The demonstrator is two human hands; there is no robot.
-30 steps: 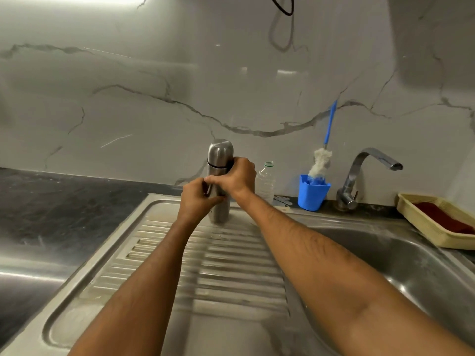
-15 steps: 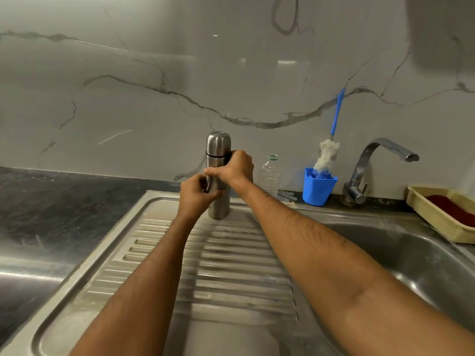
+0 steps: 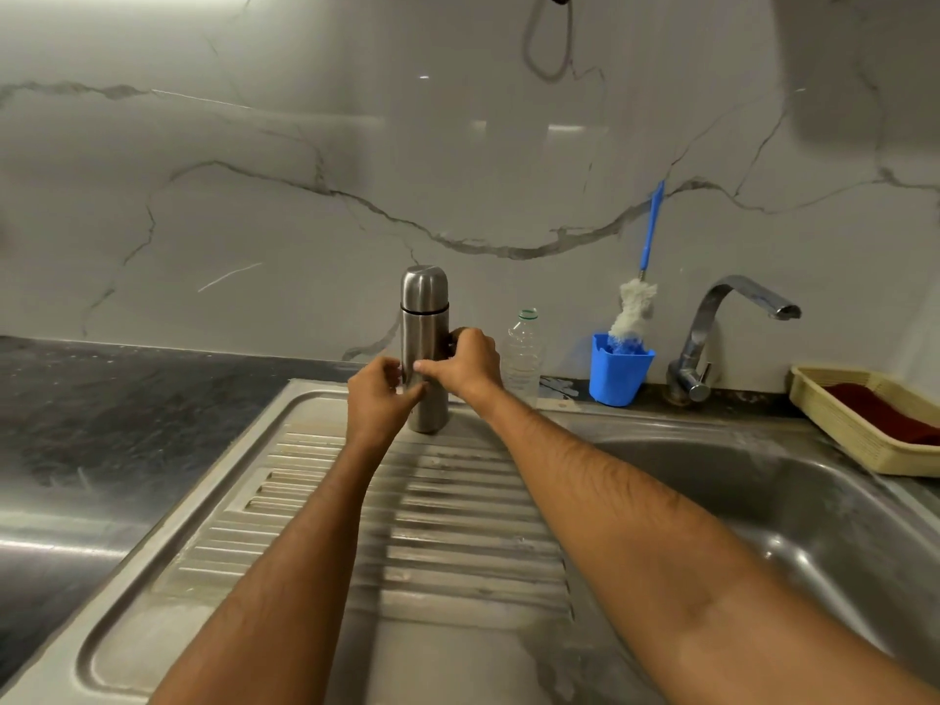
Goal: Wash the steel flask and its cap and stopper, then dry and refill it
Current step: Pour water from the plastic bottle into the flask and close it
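Steel throughout at the working position: the ribbed drainboard [image 3: 432, 541] of the sink unit runs under both forearms up to the hands. Left hand [image 3: 379, 399] is curled against the near lower side of the steel flask [image 3: 424, 348]; right hand [image 3: 465, 361] wraps the body from the right at mid-height, thumb across the front. Both hands grip the flask. It stands upright at the far edge of the drainboard, with its cap [image 3: 424, 287] seated on top, above both hands; the stopper is not visible.

Judgement on handling: rigid, smooth, polished wall, likely slippery once wet; tall and narrow, so prone to tipping if knocked; weight depends on contents, which cannot be told. The best hold appears to be one hand round the body, the other on the cap above the dark seam for unscrewing.

Just right of the right hand and slightly beyond stands a clear plastic bottle [image 3: 523, 348], close enough to be knocked. Further right: a blue cup [image 3: 618, 371] holding a bottle brush [image 3: 636, 302], then the tap [image 3: 732, 318] over the sink basin [image 3: 763, 501], and a yellow tray [image 3: 864, 440] farthest right. Dark desk [image 3: 127, 409] lies left of the left hand. Nothing blocks the route from flask to basin.
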